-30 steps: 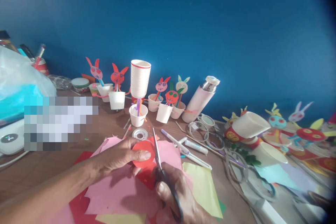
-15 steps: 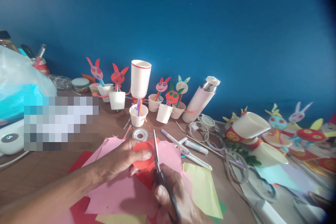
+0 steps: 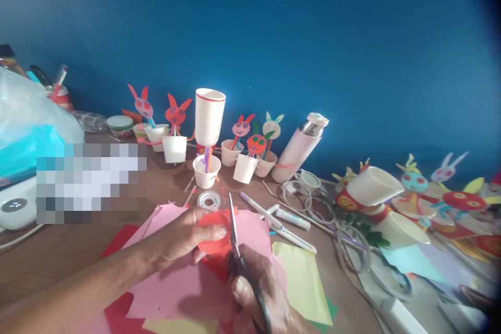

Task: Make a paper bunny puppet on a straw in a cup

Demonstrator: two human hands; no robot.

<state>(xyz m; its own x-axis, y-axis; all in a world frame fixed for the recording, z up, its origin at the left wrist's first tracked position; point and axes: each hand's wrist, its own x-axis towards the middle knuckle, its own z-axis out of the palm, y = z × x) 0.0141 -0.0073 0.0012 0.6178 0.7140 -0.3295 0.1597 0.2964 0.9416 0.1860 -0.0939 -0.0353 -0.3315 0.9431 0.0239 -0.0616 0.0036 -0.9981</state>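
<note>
While the left hand [image 3: 183, 234] pinches a round red paper disc [image 3: 211, 246] between thumb and fingers, the right hand [image 3: 271, 281] curls its fingers round black-handled metal scissors [image 3: 237, 261], the blades standing at the disc's right edge. The left forearm [image 3: 105, 271] reaches in from the lower left, thumb laid across the disc; the right hand enters from the lower right. Beneath the disc, pink paper sheets [image 3: 168, 282] spread over a brown wooden tabletop [image 3: 70, 271], a yellow paper sheet [image 3: 305, 282] beside them. Just beyond sits a white ring-shaped tape roll [image 3: 209, 194]. Farther back stand a stack of white paper cups [image 3: 210, 117], rabbit-eared paper figures [image 3: 178, 116] and a pale pink metal-necked flask [image 3: 296, 152], before a deep-blue wall [image 3: 250, 21].
</note>
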